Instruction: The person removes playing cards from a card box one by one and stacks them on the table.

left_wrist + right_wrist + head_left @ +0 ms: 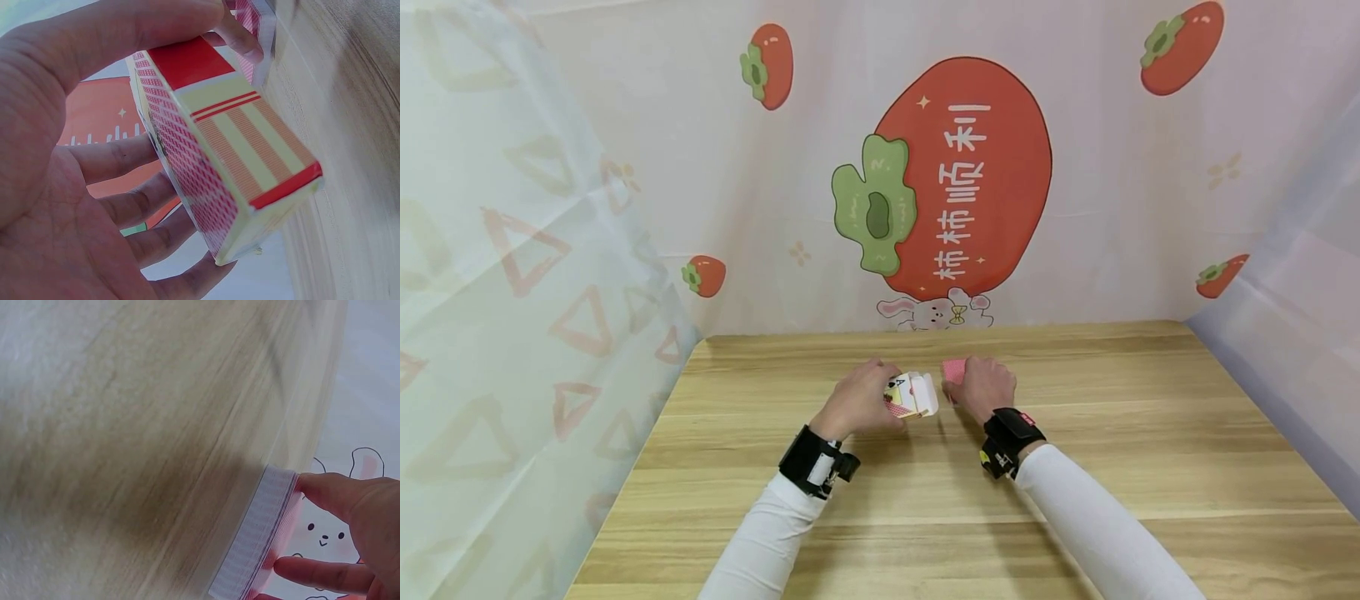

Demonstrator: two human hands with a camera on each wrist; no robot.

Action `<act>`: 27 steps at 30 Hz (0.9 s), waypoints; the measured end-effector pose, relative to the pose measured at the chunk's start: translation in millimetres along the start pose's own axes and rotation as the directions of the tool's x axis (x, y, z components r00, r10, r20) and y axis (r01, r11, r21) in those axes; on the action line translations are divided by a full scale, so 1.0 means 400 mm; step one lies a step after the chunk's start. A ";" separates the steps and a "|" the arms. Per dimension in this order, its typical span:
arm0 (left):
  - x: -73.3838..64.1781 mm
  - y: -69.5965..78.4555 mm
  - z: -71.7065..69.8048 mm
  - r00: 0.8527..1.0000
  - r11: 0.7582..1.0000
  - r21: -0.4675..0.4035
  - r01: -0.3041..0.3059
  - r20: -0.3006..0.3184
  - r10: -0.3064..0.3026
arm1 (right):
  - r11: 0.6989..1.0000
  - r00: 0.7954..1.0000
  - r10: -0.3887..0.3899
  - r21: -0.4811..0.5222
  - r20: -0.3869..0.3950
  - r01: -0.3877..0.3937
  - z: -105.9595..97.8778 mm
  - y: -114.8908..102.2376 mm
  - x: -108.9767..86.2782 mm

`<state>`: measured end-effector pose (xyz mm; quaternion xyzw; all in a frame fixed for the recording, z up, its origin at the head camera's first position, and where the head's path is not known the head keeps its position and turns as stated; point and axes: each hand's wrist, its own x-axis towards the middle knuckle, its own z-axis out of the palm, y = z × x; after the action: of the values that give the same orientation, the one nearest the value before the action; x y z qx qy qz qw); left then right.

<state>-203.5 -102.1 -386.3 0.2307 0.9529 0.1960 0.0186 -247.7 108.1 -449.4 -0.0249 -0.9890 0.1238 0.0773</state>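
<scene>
Here, above a wood-grain table (910, 550), my left hand (857, 402) grips a slim, sharp-cornered cardboard box (910, 397), thumb against one side and bent fingers against the other. The box is toward the table's far edge, its white flap (930, 393) open toward three o'clock. Red lattice covers one smooth face, a red block and tan-and-cream stripes mark a narrow side, and an "A" shows on the upward face. At two o'clock from it, a short gap away, my right hand (988, 388) pinches a squared stack of cards (953, 369) between thumb and fingers, its back pink, its pale edges finely layered. Whether the stack touches the wood I cannot tell; my knuckles block most of it from the head view. Black straps (805, 458) circle both wrists above white sleeves (767, 533). At twelve o'clock hangs a pale, softly creased cloth (647, 83) printed with a round red persimmon (1000, 183), white lettering and a rabbit (934, 314); loose triangle-patterned fabric (475, 333) falls at ten o'clock.
</scene>
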 end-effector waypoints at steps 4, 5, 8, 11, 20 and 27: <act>-0.001 -0.001 0.001 1.000 1.000 -0.003 -0.007 -0.006 0.007 | 1.000 1.000 -0.002 0.000 -0.001 0.002 0.004 0.001 0.001; -0.001 -0.001 0.001 1.000 1.000 -0.004 -0.006 -0.006 0.006 | 1.000 1.000 -0.001 0.001 0.001 0.001 0.004 0.001 0.001; -0.001 -0.002 0.002 1.000 1.000 -0.005 -0.003 -0.007 0.003 | 1.000 1.000 -0.005 0.007 0.006 0.005 0.002 0.001 0.000; -0.002 -0.002 0.002 1.000 1.000 -0.005 0.006 -0.004 -0.006 | 1.000 1.000 -0.014 0.021 -0.004 0.014 0.001 0.003 -0.001; 0.000 -0.006 0.006 1.000 1.000 -0.010 0.017 -0.002 -0.017 | 0.998 0.999 -0.034 0.046 -0.016 0.035 -0.002 0.012 -0.002; -0.001 -0.005 0.006 1.000 1.000 -0.007 0.015 -0.001 -0.015 | 0.999 1.000 -0.028 0.043 -0.006 0.028 -0.007 0.012 -0.002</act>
<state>-203.9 -102.9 -389.4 0.2232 0.9540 0.1992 0.0201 -246.5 113.2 -448.2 -0.0097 -0.9861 0.1441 0.0820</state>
